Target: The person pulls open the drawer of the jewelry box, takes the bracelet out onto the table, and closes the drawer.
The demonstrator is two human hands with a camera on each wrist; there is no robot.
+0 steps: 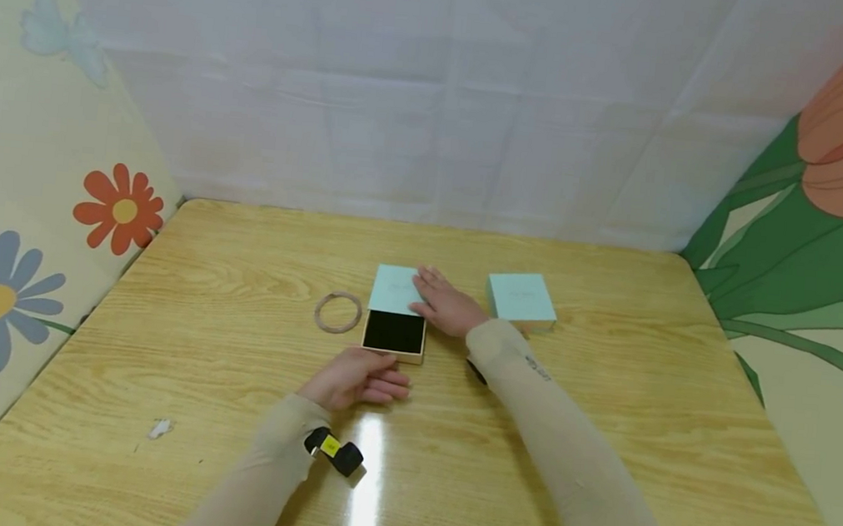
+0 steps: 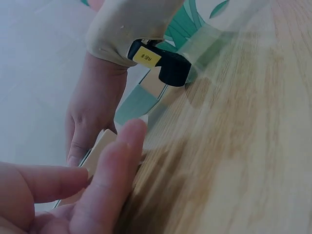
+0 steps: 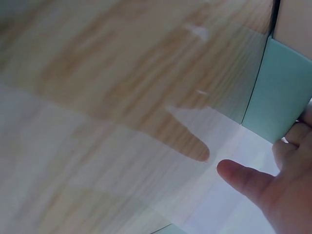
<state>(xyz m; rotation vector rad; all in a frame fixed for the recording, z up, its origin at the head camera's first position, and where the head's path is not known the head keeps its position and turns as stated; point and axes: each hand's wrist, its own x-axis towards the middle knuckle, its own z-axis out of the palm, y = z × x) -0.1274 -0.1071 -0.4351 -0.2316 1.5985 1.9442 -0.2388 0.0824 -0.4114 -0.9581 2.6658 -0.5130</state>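
Observation:
A drawer-style box lies mid-table with its pale blue sleeve (image 1: 392,288) at the back and its tray (image 1: 392,356), black inside, slid partly out toward me. My right hand (image 1: 455,309) rests over the sleeve's right part, fingers extended; in the right wrist view its thumb (image 3: 243,179) stands apart from the sleeve's blue side (image 3: 280,92). At the tray's front edge is my left hand (image 1: 351,380), thumb against or very near that edge and the other fingers stretched out below it. The left wrist view shows the left thumb (image 2: 58,183) by the tray's end.
Right of the right hand sits a second pale blue box (image 1: 522,297), closed. A thin pinkish-brown ring (image 1: 317,314) lies left of the open box. A small whitish patch (image 1: 160,428) marks the wooden table (image 1: 120,354) at front left. Behind hangs a white cloth (image 1: 418,129).

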